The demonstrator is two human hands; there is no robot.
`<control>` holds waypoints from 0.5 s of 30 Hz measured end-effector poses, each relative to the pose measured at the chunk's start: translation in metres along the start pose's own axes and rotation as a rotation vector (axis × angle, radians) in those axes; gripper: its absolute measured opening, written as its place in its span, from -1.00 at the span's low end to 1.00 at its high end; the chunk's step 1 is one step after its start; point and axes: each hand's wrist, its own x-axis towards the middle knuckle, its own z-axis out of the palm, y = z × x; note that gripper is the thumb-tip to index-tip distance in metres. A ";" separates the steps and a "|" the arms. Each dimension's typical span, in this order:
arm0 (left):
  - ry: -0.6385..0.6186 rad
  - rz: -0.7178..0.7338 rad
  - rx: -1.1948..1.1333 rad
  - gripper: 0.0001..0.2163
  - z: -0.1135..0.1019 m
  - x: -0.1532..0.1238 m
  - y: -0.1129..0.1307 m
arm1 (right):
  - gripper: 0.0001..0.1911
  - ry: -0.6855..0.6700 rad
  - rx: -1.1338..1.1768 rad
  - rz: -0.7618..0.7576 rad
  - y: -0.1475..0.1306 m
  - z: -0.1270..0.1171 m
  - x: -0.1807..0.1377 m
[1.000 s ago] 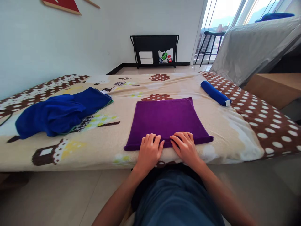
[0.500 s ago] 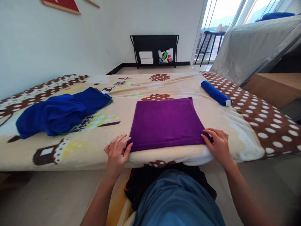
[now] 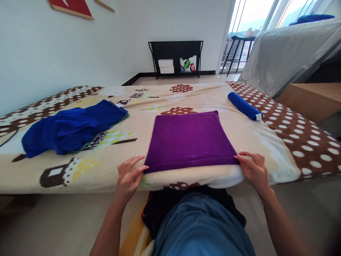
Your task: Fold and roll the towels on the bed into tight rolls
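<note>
Cloth (image 3: 190, 138), purple, lies flat at the front edge of the bed (image 3: 138, 133), about midway along it, a narrow folded band running along its near side. We see both hands at its near corners. Left hand (image 3: 128, 174): thumb on the near left corner, forefinger just beside it with a slight gap, so this grip is almost closed; we can't tell whether fabric is pinched in it. Right hand (image 3: 254, 170): thumb and forefinger brought together on the near right corner, so we count that grip as closed on fabric. Blue roll (image 3: 243, 105) with a white tag (image 3: 258, 117) sits toward the bed's right edge, against the brown polka-dot border, well apart from the right hand. Blue fabric (image 3: 69, 126), crumpled, is toward the bed's left edge, its green trim partly showing. Beyond the bed's far edge we note a black rack (image 3: 176, 49) with white boxes (image 3: 166, 65), plus a stool (image 3: 243, 38) by the window.
</note>
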 end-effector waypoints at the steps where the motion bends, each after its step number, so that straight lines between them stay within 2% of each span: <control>1: -0.016 0.008 0.003 -0.77 -0.002 -0.001 0.000 | -0.79 -0.020 0.024 -0.001 0.001 -0.002 -0.001; 7: -0.151 -0.069 -0.001 -0.78 -0.010 -0.003 -0.001 | -0.66 -0.223 0.126 -0.018 0.011 -0.020 -0.002; 11: -0.141 -0.104 0.004 -0.84 -0.009 -0.002 -0.004 | -0.62 -0.295 0.136 -0.004 0.016 -0.024 -0.002; 15: -0.110 -0.078 -0.002 -0.84 -0.007 -0.002 -0.008 | -0.67 -0.280 0.164 0.003 0.022 -0.021 0.000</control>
